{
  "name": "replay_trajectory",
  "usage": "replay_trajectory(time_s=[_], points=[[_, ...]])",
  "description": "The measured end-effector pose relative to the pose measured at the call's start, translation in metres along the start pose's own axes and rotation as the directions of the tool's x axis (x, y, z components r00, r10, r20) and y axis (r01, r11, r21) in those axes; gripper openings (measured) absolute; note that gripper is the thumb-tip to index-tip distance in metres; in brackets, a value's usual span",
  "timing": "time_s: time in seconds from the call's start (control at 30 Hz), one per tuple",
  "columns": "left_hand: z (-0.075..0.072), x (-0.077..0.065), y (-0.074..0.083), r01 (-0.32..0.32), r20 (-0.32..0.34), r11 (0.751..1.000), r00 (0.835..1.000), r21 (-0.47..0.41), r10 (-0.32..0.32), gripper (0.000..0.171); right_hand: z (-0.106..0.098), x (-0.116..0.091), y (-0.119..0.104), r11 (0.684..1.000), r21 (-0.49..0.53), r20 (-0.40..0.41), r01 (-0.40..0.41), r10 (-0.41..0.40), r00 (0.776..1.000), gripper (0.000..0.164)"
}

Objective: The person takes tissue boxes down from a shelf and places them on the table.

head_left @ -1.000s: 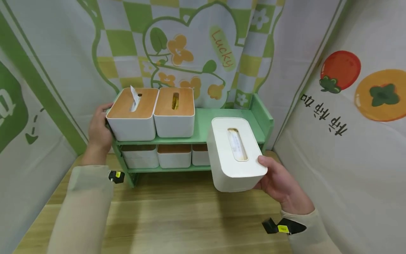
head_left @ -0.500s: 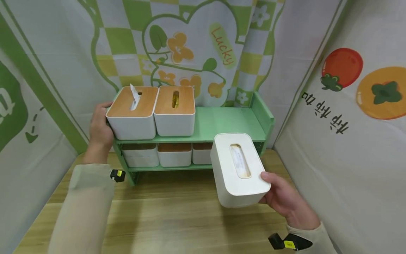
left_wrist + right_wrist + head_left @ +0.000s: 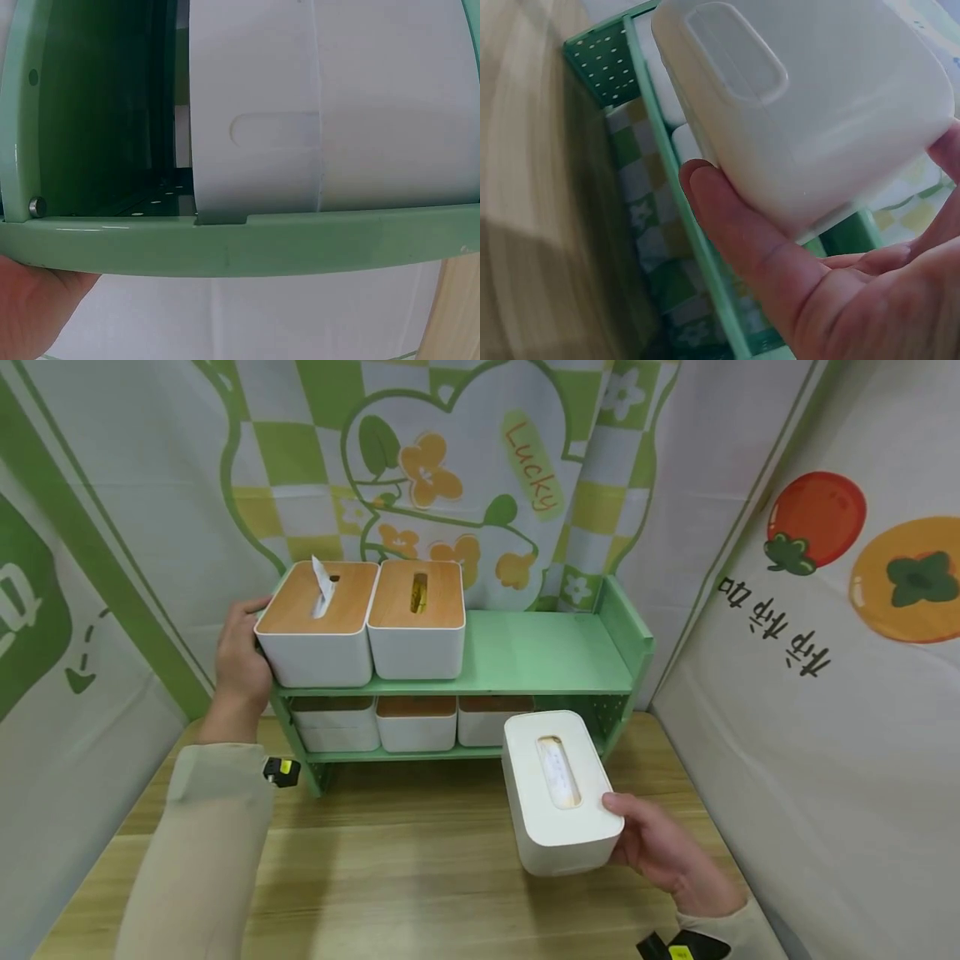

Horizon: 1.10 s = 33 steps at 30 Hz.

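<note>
My right hand (image 3: 667,853) holds a white tissue box (image 3: 528,789) in front of the green shelf (image 3: 551,647); the thumb lies on its lid's edge, the fingers beneath. Through the slot in its lid, something pale shows. In the right wrist view, fingers (image 3: 742,225) support its rounded underside. My left hand (image 3: 243,668) grips the shelf's left end, its fingertips hidden behind the side. Beside it on the top board stand two white tissue boxes with wooden lids: one (image 3: 315,660) has a tissue poking out, the other (image 3: 417,652) shows yellow packaging in its slot.
On the lower board sit three more white boxes with wooden tops, the middle one (image 3: 416,733) among them. The shelf stands on a wood-grain surface (image 3: 390,877). Printed fabric walls (image 3: 780,727) enclose it at the back and both sides.
My right hand has drawn the white tissue box down and toward me, away from the shelf's top board. The left hand has stayed at the shelf's left end.
</note>
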<state>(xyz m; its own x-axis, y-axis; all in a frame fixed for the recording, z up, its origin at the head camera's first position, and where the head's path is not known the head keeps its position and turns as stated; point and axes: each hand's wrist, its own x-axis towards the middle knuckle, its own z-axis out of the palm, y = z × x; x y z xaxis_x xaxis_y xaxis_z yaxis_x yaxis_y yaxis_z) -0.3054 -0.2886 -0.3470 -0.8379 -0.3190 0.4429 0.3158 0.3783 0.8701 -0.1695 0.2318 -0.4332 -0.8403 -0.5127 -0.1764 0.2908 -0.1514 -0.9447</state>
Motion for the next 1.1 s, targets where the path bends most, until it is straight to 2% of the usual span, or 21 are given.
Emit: replay_trajectory(time_s=[0.13,0.33,0.47,0.63,0.77,1.1], points=[[0.0,-0.001,0.001,0.001,-0.002,1.0,1.0,0.001,-0.001,0.053,-0.004,0.0,0.008,0.999,-0.02,-0.008,-0.031,0.031,0.999,0.039],[0.0,-0.002,0.002,0.008,0.005,1.0,1.0,-0.001,-0.008,0.053,-0.011,-0.002,0.024,0.995,-0.035,-0.101,-0.098,0.094,0.99,0.038],[0.0,0.0,0.001,0.003,-0.004,1.0,1.0,-0.019,-0.003,0.052,-0.015,-0.001,0.035,0.991,-0.066,-0.147,-0.118,0.107,0.983,0.039],[0.001,0.0,0.001,-0.017,-0.015,1.0,1.0,-0.01,0.017,0.052,-0.02,0.001,0.048,0.984,-0.1,-0.179,-0.147,0.127,0.976,0.046],[0.001,-0.001,0.002,-0.009,-0.003,1.0,1.0,-0.005,0.009,0.052,-0.022,0.002,0.056,0.978,-0.116,-0.21,-0.172,0.145,0.967,0.051],[0.001,-0.001,0.001,-0.013,-0.007,1.0,1.0,-0.011,0.013,0.052,-0.027,0.007,0.071,0.963,-0.156,-0.249,-0.221,0.178,0.952,0.049]])
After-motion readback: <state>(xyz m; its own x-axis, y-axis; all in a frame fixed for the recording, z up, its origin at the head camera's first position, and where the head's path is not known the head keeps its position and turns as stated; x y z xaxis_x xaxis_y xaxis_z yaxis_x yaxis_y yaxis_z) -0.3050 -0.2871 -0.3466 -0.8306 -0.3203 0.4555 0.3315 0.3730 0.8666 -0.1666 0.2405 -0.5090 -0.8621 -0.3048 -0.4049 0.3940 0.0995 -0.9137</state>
